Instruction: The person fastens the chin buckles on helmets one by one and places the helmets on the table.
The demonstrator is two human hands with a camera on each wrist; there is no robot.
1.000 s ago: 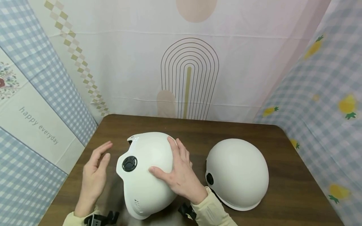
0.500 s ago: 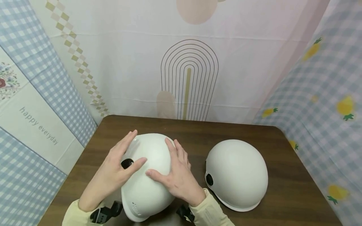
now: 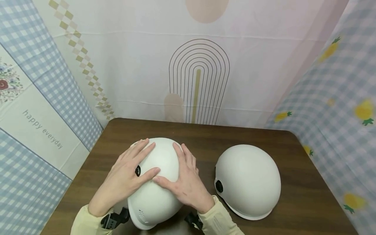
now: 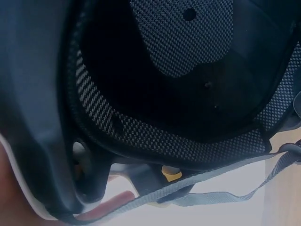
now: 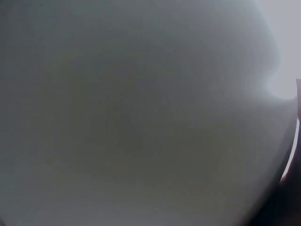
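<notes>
A white helmet (image 3: 155,199) is tipped toward the left on the table, with its dome facing the right. My left hand (image 3: 124,174) lies over its left side with extended fingers, partly covering the round black vent. On the dome's right side rests my right hand (image 3: 188,182), fingers spread along the far curve. The two thumbs come close together on top of the shell. In the left wrist view, the helmet's dark inside shows mesh padding (image 4: 188,146) and a grey chin strap (image 4: 202,176). A blurred stretch of helmet shell (image 5: 141,113) fills most of the right wrist view.
A second white helmet (image 3: 248,182) sits dome up on the brown wooden table (image 3: 199,133), right of my right hand. Behind the table hangs a white patterned cloth (image 3: 135,75). Blue checked cloths flank it on both sides.
My left hand has moved right from beside the helmet onto its left side, over the black vent. My right hand and the second helmet stay where they were.
</notes>
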